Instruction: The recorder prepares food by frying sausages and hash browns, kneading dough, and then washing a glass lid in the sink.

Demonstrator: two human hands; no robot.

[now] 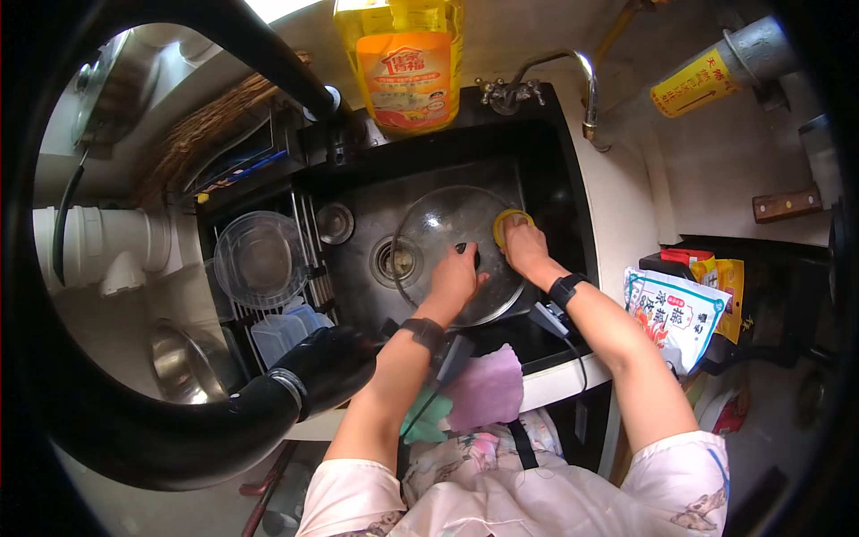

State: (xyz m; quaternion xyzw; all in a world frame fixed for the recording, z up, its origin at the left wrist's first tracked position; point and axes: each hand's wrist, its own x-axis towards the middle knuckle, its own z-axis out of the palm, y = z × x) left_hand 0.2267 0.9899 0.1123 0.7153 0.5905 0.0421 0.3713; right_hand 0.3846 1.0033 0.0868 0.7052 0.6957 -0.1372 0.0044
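Observation:
A clear glass pot lid (pixel 433 221) with a metal rim lies tilted over the basin of the black sink (pixel 570 181). My left hand (pixel 451 276) grips the lid's black knob (pixel 468 252) near its middle. In my right hand (pixel 525 245) is a round yellow scrubber (pixel 500 225), pressed against the lid's right side. Fingers cover part of the scrubber, so its exact kind is unclear. Just left of the lid, the drain strainer (pixel 384 263) holds pale food bits, and the lid's edge overlaps it in view.
A large bottle of yellow dish soap (pixel 409 80) stands behind the sink, left of the faucet (pixel 507 94). Clear plastic containers (pixel 262 258) sit on a rack at left. Food packets (pixel 678 315) lie to the right. Pink cloth (pixel 486 389) hangs over the front edge.

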